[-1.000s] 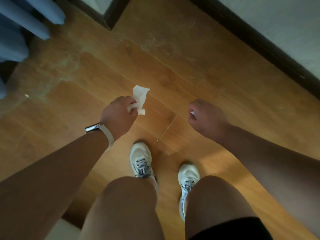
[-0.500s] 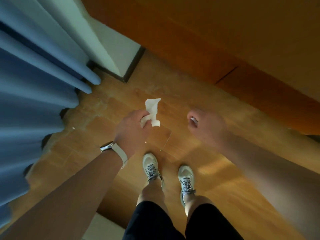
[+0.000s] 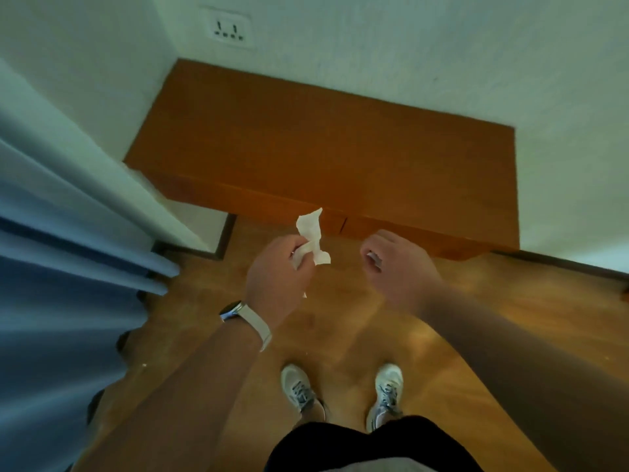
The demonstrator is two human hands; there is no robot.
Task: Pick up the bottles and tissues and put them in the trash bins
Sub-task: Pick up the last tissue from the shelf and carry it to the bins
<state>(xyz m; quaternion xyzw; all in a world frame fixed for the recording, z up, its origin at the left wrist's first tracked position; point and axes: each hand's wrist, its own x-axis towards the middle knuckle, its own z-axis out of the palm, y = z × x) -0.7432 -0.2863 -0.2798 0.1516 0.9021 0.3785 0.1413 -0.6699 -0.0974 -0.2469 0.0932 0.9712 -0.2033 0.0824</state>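
Note:
My left hand [image 3: 277,279], with a watch on its wrist, pinches a crumpled white tissue [image 3: 311,238] that sticks up above the fingers. It hangs over the wooden floor, just in front of a low wooden cabinet. My right hand [image 3: 396,267] is level with it to the right, its fingers curled into a fist. A small white scrap [image 3: 374,258] shows between those fingers; what it is cannot be made out. No bottle and no trash bin is in view.
A low wooden cabinet [image 3: 340,148] stands against the white wall straight ahead, with a wall socket [image 3: 229,30] above its left end. Blue curtains [image 3: 61,274] hang at the left beside a white wall corner [image 3: 112,185]. My two white shoes [image 3: 299,390] stand on the wooden floor [image 3: 493,301].
The view has risen from the floor to the cabinet and the wall as I straightened up. Both hands keep the same hold and spacing.

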